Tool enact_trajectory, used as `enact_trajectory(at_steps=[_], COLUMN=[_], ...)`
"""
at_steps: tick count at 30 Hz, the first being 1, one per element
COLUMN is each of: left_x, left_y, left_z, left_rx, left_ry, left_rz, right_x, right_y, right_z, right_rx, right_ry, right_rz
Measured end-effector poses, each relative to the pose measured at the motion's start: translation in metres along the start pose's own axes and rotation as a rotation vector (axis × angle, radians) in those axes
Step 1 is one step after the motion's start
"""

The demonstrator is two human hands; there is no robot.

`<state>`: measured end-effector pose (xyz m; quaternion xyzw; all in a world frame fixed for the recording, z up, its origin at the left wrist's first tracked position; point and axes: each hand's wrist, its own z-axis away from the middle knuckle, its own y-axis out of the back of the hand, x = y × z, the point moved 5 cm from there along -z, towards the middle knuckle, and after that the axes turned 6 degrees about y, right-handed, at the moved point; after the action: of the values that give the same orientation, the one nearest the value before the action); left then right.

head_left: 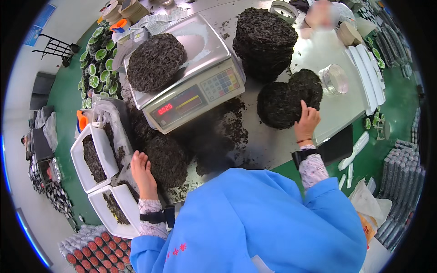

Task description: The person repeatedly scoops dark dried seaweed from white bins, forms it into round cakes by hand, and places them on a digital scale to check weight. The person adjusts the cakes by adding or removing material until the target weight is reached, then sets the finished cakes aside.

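My right hand (308, 122) is at the near edge of two overlapping dark round cakes, which look like dried seaweed. Its fingers lie over the edge of the left cake (276, 105), close to the right cake (306, 87); the thumb is partly hidden, and the hand seems to grip the edge. My left hand (144, 175) has its fingers stretched out and holds nothing, beside another dark cake (167, 164) on the table. One cake (156, 63) lies on the steel pan of a digital scale (193, 102), whose red display is lit.
A tall stack of dark cakes (264, 43) stands behind the right hand. Two white bins (93, 154) with dark flakes sit at left. A clear round container (334, 78) and white sheets (368, 75) are at right. Another person (322, 18) is across the table. Loose crumbs (230, 120) litter the tabletop.
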<state>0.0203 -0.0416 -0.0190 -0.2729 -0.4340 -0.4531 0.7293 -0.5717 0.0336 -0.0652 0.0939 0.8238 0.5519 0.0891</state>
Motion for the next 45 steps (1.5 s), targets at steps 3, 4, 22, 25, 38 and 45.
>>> enact_trajectory(at_steps=[3, 4, 22, 25, 38, 45], left_x=[-0.03, -0.023, -0.184, -0.186, -0.015, 0.134], left_y=[0.006, 0.013, 0.123, 0.105, 0.006, -0.183], left_z=[0.038, 0.043, 0.03, 0.015, -0.023, -0.055], left_rx=[0.022, 0.026, 0.282, 0.234, 0.194, -0.201], left_ry=[0.054, 0.018, 0.291, 0.25, -0.55, -0.958], left_rz=[-0.012, -0.086, -0.591, -0.412, -0.696, -0.662], right_x=[-0.015, -0.028, -0.073, -0.143, -0.371, -0.415], right_y=[-0.038, -0.064, -0.003, 0.043, 0.05, 0.018], right_z=[0.008, 0.015, -0.04, -0.106, -0.265, -0.292], right_rx=[-0.171, -0.263, -0.064, 0.028, -0.021, -0.476], right_ry=[-0.045, -0.053, 0.206, 0.363, 0.901, 0.993], right_rz=[0.004, -0.043, -0.611, -0.803, -0.675, -0.217])
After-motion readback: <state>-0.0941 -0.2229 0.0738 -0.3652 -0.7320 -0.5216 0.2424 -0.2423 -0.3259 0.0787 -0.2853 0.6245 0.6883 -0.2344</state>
